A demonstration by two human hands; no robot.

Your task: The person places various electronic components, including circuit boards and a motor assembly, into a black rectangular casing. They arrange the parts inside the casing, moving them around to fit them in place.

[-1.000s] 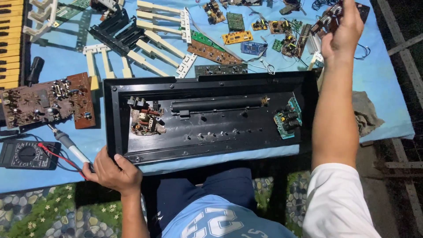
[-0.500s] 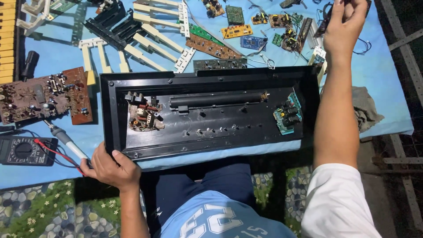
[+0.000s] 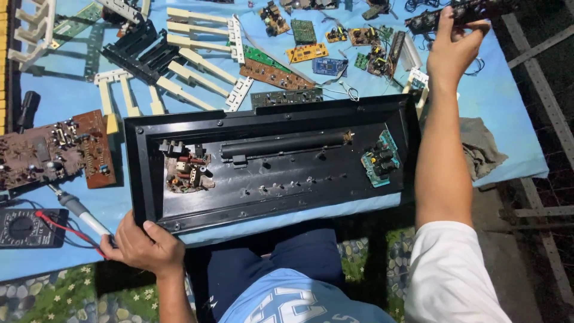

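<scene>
Plastic, long and shallow, the black keyboard casing (image 3: 275, 161) lies open-side up across the blue-covered desk (image 3: 508, 119), with small circuit boards still fixed inside. It looks light but liable to flex, so holding it by the rim walls rather than the boards seems safest. The left hand (image 3: 143, 245) grips its near left corner, fingers curled over the edge. The right hand (image 3: 452, 48) reaches far across, closed around a dark strip-shaped part (image 3: 442, 17) near loose boards.

Table is covered by a light-blue cloth (image 3: 508, 101), lit by hard sun; pebble-and-grass patterned floor (image 3: 54, 296) is seen lower left; dark ground with pale bars (image 3: 541, 90) at right.
</scene>
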